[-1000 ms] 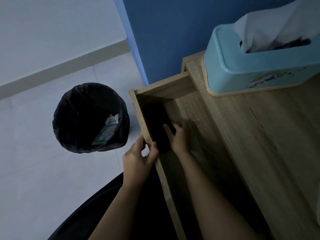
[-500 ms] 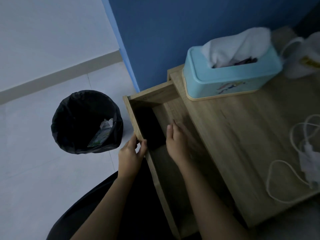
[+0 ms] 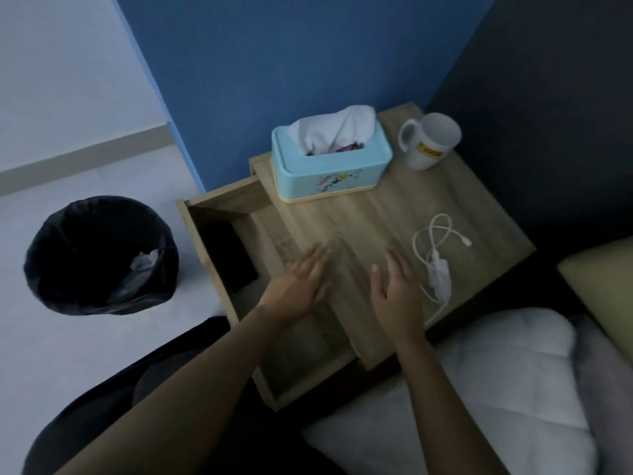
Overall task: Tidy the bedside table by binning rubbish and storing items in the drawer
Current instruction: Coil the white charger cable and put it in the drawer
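Both hands have left the drawer (image 3: 205, 234) and now hover over the bench (image 3: 394, 207), each grip spread open and empty. Right hand (image 3: 397, 296) sits just left of the cable (image 3: 435, 265); left hand (image 3: 298, 286) beside it. I judge the cable comes next.

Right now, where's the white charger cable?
In the head view, the white charger cable lies on the bedside table, right part, just right of the right hand and in front of the mug.
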